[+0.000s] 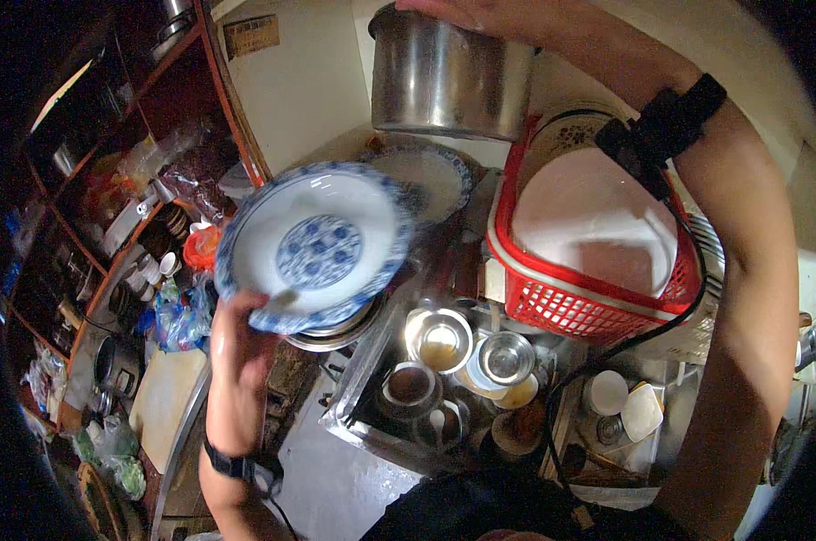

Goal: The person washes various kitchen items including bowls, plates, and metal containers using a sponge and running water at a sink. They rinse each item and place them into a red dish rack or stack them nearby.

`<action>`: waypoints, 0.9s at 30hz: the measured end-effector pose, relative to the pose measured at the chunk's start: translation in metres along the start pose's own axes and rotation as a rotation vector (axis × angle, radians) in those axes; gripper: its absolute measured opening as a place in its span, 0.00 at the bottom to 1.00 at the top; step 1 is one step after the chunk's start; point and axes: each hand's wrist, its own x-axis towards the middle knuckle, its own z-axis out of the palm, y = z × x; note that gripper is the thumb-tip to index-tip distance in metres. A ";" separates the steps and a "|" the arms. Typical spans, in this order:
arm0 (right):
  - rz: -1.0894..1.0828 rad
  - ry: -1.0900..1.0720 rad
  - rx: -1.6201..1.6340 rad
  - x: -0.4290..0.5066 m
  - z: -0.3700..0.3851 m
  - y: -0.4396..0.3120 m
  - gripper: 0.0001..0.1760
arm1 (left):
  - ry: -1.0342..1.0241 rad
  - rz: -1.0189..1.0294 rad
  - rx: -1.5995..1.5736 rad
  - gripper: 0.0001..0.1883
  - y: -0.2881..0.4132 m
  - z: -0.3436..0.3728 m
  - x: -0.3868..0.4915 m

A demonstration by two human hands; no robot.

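My left hand (245,358) grips the near-left edge of a large white plate (347,196) with a blue patterned rim and centre. This plate is held tilted above the counter. At the top of the view, my right hand (475,12) is on the upper rim of a tall stainless steel pot (448,78); part of the hand is cut off by the frame. Whether the pot rests on something or is lifted cannot be told. Behind the held plate lies a second blue-rimmed plate (431,179), partly hidden.
A red plastic basket (570,297) stands right of the pot, with white dishware inside. Below it, a sink (343,412) holds metal bowls (438,341) and cups. Another basin holds a white cup (607,392). Leftward are a cutting board (168,406), plastic bags (178,321) and wooden shelving (97,284).
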 end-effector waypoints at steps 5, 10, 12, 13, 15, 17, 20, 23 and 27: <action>0.131 -0.173 0.069 -0.002 -0.006 0.000 0.25 | -0.228 0.031 0.133 0.18 -0.023 0.091 0.074; 0.247 -0.192 0.202 0.005 0.016 -0.024 0.28 | -0.141 -0.193 0.213 0.17 -0.032 0.129 0.121; 0.172 -0.143 0.224 0.005 0.026 -0.030 0.27 | -0.183 -0.137 0.603 0.19 -0.020 0.121 0.128; 0.173 -0.120 0.241 0.005 0.031 -0.031 0.27 | -0.148 -0.125 0.817 0.19 -0.016 0.115 0.130; 0.170 -0.057 0.284 0.009 0.041 -0.036 0.27 | -0.239 0.014 0.890 0.20 -0.016 0.096 0.126; 0.111 -0.020 0.199 0.015 0.050 -0.039 0.26 | -0.248 0.152 0.862 0.19 -0.026 0.083 0.123; 0.031 0.019 0.187 0.024 0.064 -0.051 0.25 | -0.122 0.208 0.945 0.22 -0.040 0.073 0.127; -0.010 -0.088 0.334 0.031 0.074 -0.074 0.22 | -0.141 0.231 0.906 0.22 -0.049 0.072 0.135; -0.024 -0.314 0.398 0.034 0.075 -0.122 0.23 | -0.089 -0.017 0.488 0.14 -0.056 0.076 0.139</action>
